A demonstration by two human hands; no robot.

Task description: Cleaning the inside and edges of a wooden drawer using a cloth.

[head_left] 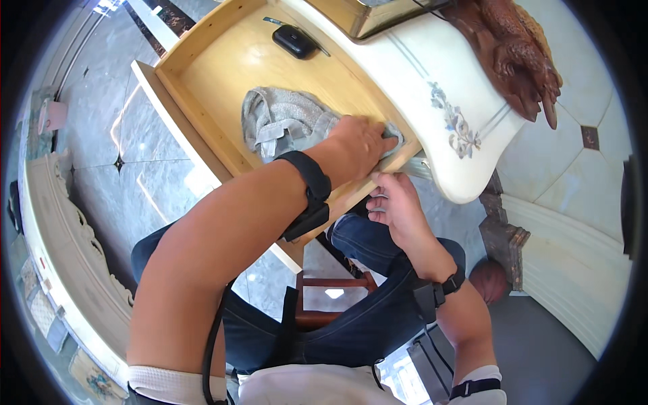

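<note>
My left hand point(356, 147) reaches into a pulled-out wooden drawer point(223, 47). Its fingers are spread over the right end of a grey cloth item point(287, 121) with a strap-like band sewn on, and press it down in the drawer's near right corner. The palm hides part of the fabric. Just outside that corner is my right hand point(403, 209), its fingers loosely curled and apart, with a fingertip touching the drawer's side. Nothing shows in it. A small black case point(294, 42) and a thin pen-like stick point(317, 44) lie farther back in the drawer.
A white painted tabletop point(432, 81) with a floral pattern borders the drawer on the right. On it stand a brown carved figure point(509, 54) and a metallic-edged tray-like object point(378, 17). Below the drawer are my knees and a reddish wooden stool point(331, 283). A ball point(489, 280) rests at right.
</note>
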